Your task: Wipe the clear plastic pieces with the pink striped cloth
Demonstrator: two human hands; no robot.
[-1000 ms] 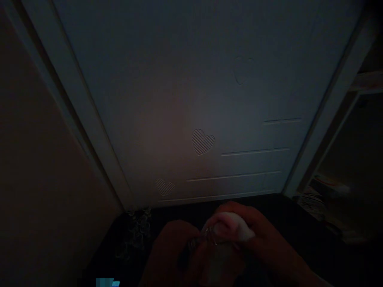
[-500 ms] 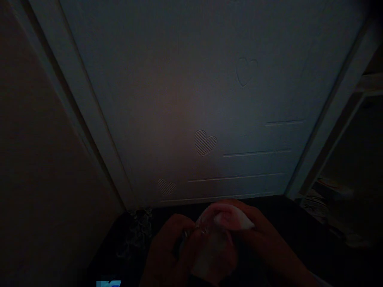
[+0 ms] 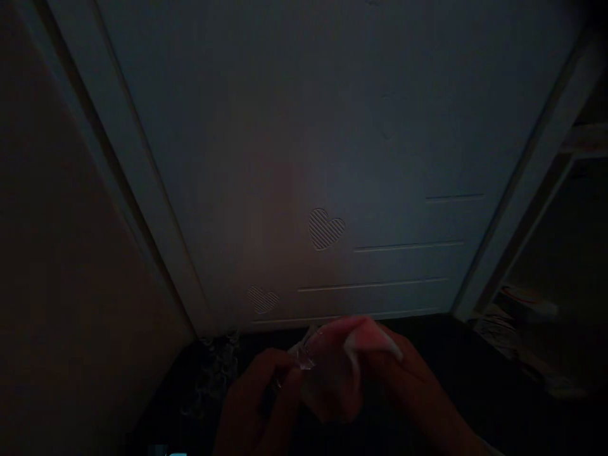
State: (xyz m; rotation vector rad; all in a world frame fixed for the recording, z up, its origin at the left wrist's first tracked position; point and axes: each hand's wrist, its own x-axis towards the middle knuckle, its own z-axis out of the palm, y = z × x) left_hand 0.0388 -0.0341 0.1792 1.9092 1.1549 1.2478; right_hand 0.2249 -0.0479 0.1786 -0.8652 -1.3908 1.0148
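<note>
The view is very dark. Low in the middle, a pink and white cloth (image 3: 375,335) hangs between my two hands, its lower part in shadow. My left hand (image 3: 261,399) is closed, thumb and fingers pinched on a small clear, shiny piece (image 3: 304,358) at the cloth's left edge. Something shiny, perhaps a ring, shows by its fingers. My right hand (image 3: 408,380) holds the cloth from the right, with its fingertips mostly behind the fabric.
A pale panel (image 3: 285,158) with engraved hearts and lines stands ahead, framed by raised edges. Below it lies a dark surface (image 3: 456,367) with a pale pattern at left. Stacked items (image 3: 527,304) sit at right. A bright patch (image 3: 178,454) shows at the bottom left.
The clear piece shows more plainly between my left fingers, and that hand has shifted slightly left. The cloth's top fold has changed shape. Less of the bright patch shows.
</note>
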